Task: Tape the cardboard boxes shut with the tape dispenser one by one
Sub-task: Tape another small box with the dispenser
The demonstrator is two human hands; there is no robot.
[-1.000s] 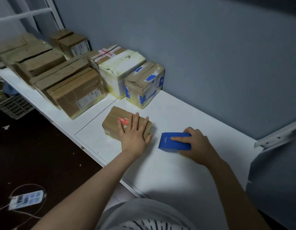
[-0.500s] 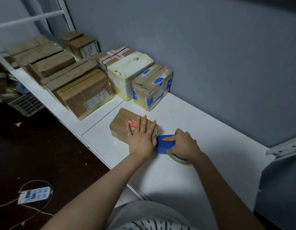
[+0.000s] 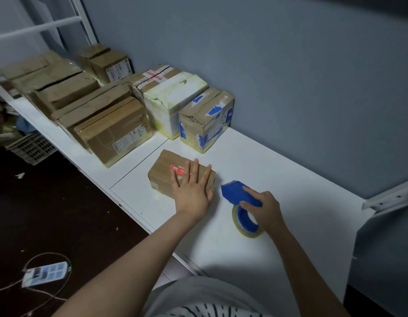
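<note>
A small brown cardboard box (image 3: pixel 166 173) with a red sticker lies on the white table (image 3: pixel 278 179). My left hand (image 3: pixel 192 188) rests flat on its top near the right end, fingers straight and spread. Just right of the box my right hand (image 3: pixel 263 208) grips the blue tape dispenser (image 3: pixel 236 193), index finger laid along its top. The dispenser is lifted and tilted, its front edge close to the box's right end. Its roll of yellowish tape (image 3: pixel 246 223) hangs below my hand.
Several more cardboard boxes stand in a row along the wall at the back left, the nearest one (image 3: pixel 206 120) with blue tape patches. A plastic crate (image 3: pixel 31 147) and a phone on a cable (image 3: pixel 46 273) lie on the dark floor at left. A white bracket (image 3: pixel 390 195) juts in at right.
My right hand lifted the dispenser off the table, brought it toward the box's right end, then tilted it so the tape roll shows. My left hand stayed flat on the box.
</note>
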